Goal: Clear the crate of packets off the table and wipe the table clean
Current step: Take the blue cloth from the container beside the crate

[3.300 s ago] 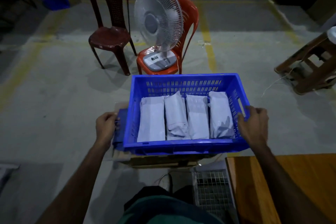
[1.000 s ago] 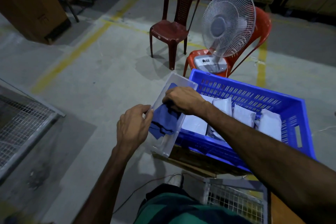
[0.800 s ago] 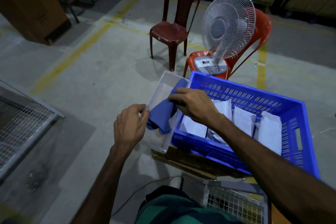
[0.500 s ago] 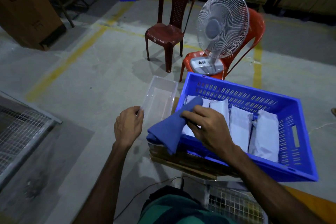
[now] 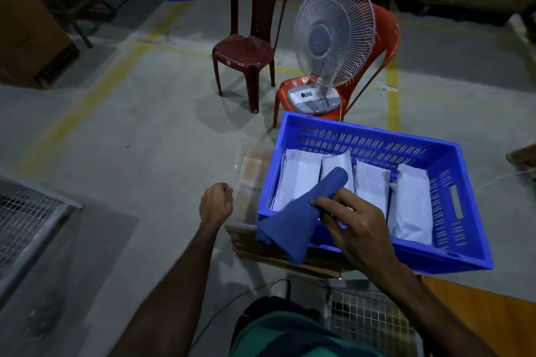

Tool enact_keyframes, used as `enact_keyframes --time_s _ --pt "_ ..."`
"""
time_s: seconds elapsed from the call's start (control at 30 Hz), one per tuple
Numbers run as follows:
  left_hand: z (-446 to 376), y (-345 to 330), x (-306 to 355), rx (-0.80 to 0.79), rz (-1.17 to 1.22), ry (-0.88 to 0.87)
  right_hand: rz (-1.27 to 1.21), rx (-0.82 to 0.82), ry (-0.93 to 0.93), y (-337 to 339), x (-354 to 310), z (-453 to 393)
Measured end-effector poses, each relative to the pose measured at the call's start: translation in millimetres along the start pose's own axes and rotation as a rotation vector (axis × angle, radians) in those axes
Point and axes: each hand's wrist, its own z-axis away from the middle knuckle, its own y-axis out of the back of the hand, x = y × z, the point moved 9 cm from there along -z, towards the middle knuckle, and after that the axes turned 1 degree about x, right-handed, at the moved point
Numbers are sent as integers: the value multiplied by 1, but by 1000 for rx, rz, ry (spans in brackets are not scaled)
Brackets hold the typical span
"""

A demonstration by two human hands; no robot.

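The blue crate [image 5: 452, 252] with several grey-white packets [image 5: 409, 206] rests on a low cardboard stack, off the table. My right hand [image 5: 351, 223] pinches a folded blue cloth [image 5: 293, 220] over the crate's near left corner. My left hand [image 5: 216, 204] grips the near edge of a clear plastic tray [image 5: 252, 180] standing left of the crate. A corner of the orange wooden table [image 5: 481, 319] shows at the lower right.
Beyond the crate, a white fan [image 5: 333, 35] sits on an orange chair [image 5: 385, 38], with a dark red chair [image 5: 252, 40] to its left. Wire mesh racks lie at the left [image 5: 23, 229] and by my legs [image 5: 368, 322]. A cable runs across the concrete floor.
The crate was set down on the cardboard stack. My right hand lifted the blue cloth out of the clear tray and carried it right, over the crate. My left hand stays on the tray.
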Motion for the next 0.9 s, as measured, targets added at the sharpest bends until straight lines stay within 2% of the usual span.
enact_keyframes --time_s 0.13,0.27,0.3,0.37,0.43,0.47,0.5,0.6,0.7,0.8,0.9 --pt "-6 -15 -10 -47 63 -10 16 2 -20 1 4 0" --pt "-4 -22 -21 -101 114 84 18 9 -50 3 6 -1" --pt "2 -15 -16 -71 107 84 27 8 -53 4 7 -2" --pt "24 18 7 100 134 50 37 3 -71 6 8 -3" --pt "55 53 39 290 252 -1 -5 0 -129 9 14 -3" --pt "71 64 56 321 337 -41 -45 -5 -169 11 19 -3" --pt "87 70 76 298 446 -92 -94 -12 -213 13 24 -3" --pt "130 71 132 54 776 -242 -287 -62 -348 21 37 1" --pt "162 82 167 -16 899 -318 -390 -157 -491 28 51 11" --pt "182 95 197 -21 827 -433 -418 -206 -558 38 65 22" --pt "205 103 233 3 563 -663 -464 -218 -567 51 73 28"
